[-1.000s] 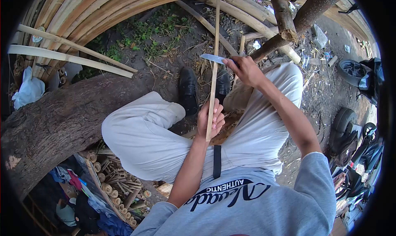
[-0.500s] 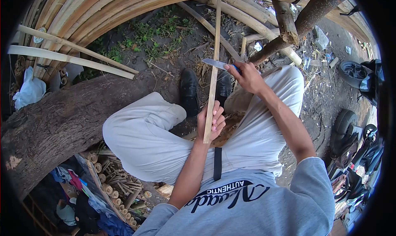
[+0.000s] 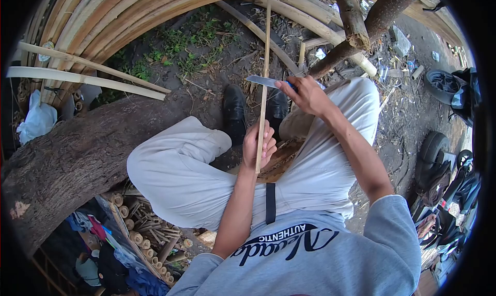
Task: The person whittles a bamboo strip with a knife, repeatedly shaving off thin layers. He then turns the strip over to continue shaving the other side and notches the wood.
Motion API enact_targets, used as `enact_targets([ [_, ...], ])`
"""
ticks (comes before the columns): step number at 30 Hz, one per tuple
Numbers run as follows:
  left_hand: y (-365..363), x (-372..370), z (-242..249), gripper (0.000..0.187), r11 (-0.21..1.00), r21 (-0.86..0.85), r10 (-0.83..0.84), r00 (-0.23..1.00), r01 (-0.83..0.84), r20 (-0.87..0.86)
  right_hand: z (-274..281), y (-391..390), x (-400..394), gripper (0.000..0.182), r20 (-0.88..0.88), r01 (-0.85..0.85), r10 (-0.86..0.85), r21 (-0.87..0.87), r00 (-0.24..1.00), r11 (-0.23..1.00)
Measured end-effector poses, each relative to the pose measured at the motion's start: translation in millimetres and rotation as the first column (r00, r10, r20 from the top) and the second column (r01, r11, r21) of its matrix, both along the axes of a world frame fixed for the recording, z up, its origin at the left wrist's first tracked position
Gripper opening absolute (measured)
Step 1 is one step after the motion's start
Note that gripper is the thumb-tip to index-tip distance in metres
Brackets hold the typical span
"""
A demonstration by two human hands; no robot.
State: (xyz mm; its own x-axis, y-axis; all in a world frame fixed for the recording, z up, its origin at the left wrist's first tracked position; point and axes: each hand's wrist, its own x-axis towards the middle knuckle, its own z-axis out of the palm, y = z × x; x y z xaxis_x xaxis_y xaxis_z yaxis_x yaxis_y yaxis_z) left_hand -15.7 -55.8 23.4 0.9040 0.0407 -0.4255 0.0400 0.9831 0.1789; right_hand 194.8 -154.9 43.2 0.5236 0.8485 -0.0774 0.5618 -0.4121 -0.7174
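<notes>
My left hand (image 3: 260, 147) is wrapped round the lower part of a long, thin bamboo strip (image 3: 266, 53), which runs upright through the view between my knees. In my right hand (image 3: 306, 95) is a knife (image 3: 262, 81); its blade points left and lies across the strip, above my left hand. Whether the edge bites into the bamboo cannot be made out. Most of the knife's blue handle is hidden by my right fingers.
A thick log (image 3: 67, 143) lies at my left. Long bamboo slats (image 3: 129, 22) curve across the far left. Cut branches (image 3: 356, 29) and poles (image 3: 305, 19) lie ahead. Short bamboo pieces (image 3: 139, 239) fill a spot behind my left leg. A wheel (image 3: 442, 86) stands at right.
The bamboo strip has turned about its length and now shows a narrower side. Both hands have shifted slightly left and up; the knife still crosses the strip.
</notes>
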Motion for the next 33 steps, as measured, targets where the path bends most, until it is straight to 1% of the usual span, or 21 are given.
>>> enact_targets([
  [1,1,2,1,0.034,0.999,0.033,0.007,1.000,-0.007,-0.001,1,-1,1,0.049,0.000,-0.060,0.060,0.074,0.998,0.995],
  [2,1,2,1,0.035,0.999,0.039,0.005,1.000,-0.004,-0.009,2,-5,-2,0.049,-0.013,-0.109,0.110,0.045,0.994,0.993],
  [3,1,3,1,0.035,0.999,0.044,0.005,1.000,-0.005,-0.008,2,-4,-1,0.049,-0.012,-0.109,0.110,0.050,0.994,0.993],
  [5,0,3,1,0.035,0.999,0.052,-0.008,0.999,0.010,-0.032,-1,-4,-5,0.048,-0.042,0.004,-0.005,-0.032,0.999,0.999],
  [6,0,1,1,0.035,0.999,0.052,-0.010,0.999,0.012,-0.036,0,0,-5,0.046,-0.049,0.122,-0.123,-0.029,0.991,0.992],
  [7,0,2,0,0.035,0.999,0.043,-0.005,1.000,0.007,-0.030,-1,-1,-6,0.046,-0.049,0.127,-0.129,-0.030,0.990,0.991],
  [9,0,3,2,0.035,0.999,0.040,-0.005,1.000,0.005,-0.015,-9,-3,-10,0.046,0.006,0.009,-0.010,0.132,1.000,0.991],
  [10,-3,0,4,0.034,0.996,0.086,-0.020,0.999,0.024,-0.050,-14,-7,-11,0.046,0.105,-0.035,0.008,0.258,0.994,0.966],
  [11,-5,-3,5,0.034,0.991,0.131,-0.029,0.996,0.041,-0.090,-18,-11,-7,0.046,0.105,-0.040,0.012,0.263,0.994,0.964],
  [13,-6,-3,6,0.034,0.992,0.118,-0.022,0.993,0.036,-0.115,-6,-8,-1,0.045,-0.043,-0.073,0.073,0.005,0.996,0.997],
  [14,-5,1,5,0.034,0.997,0.074,-0.010,0.997,0.016,-0.078,-2,-5,-3,0.044,-0.109,-0.023,0.019,-0.041,0.994,0.999],
  [15,-3,3,3,0.034,1.000,0.026,-0.001,0.999,0.002,-0.042,-4,-2,-8,0.044,-0.112,-0.019,0.014,-0.042,0.994,0.999],
  [17,-2,3,-1,0.034,1.000,-0.012,-0.001,1.000,0.001,-0.010,-7,0,-16,0.046,-0.105,0.053,-0.044,0.087,0.994,0.995],
  [18,-4,1,0,0.034,1.000,0.017,-0.007,0.999,0.008,-0.044,-5,-3,-16,0.045,-0.139,0.030,-0.021,0.066,0.990,0.997],
  [19,-5,-2,2,0.034,0.999,0.048,-0.009,0.997,0.013,-0.077,-2,-6,-14,0.045,-0.132,0.023,-0.014,0.068,0.991,0.997],
  [21,-8,-3,4,0.034,0.997,0.075,-0.013,0.996,0.020,-0.093,2,-11,-12,0.045,-0.126,-0.045,0.046,0.007,0.991,0.999],
  [25,-7,-2,2,0.035,1.000,-0.002,-0.006,1.000,0.006,-0.028,-10,-3,-11,0.046,-0.172,-0.022,0.018,-0.020,0.985,1.000],
  [27,-3,0,0,0.034,0.998,-0.055,0.027,0.999,-0.026,0.019,-14,1,-14,0.047,-0.060,0.036,-0.032,0.067,0.998,0.997],
  [28,-2,0,-2,0.034,0.998,-0.061,0.034,0.999,-0.032,0.033,-13,-2,-14,0.047,-0.058,0.031,-0.027,0.065,0.998,0.997],
  [30,-4,-1,-4,0.034,0.999,-0.041,0.028,0.998,-0.026,0.052,-7,-7,-17,0.047,-0.119,-0.108,0.105,-0.021,0.987,0.994],
  [33,-3,0,-5,0.034,1.000,-0.012,0.019,0.999,-0.018,0.046,1,-7,-18,0.047,-0.163,-0.095,0.091,-0.015,0.982,0.995],
])
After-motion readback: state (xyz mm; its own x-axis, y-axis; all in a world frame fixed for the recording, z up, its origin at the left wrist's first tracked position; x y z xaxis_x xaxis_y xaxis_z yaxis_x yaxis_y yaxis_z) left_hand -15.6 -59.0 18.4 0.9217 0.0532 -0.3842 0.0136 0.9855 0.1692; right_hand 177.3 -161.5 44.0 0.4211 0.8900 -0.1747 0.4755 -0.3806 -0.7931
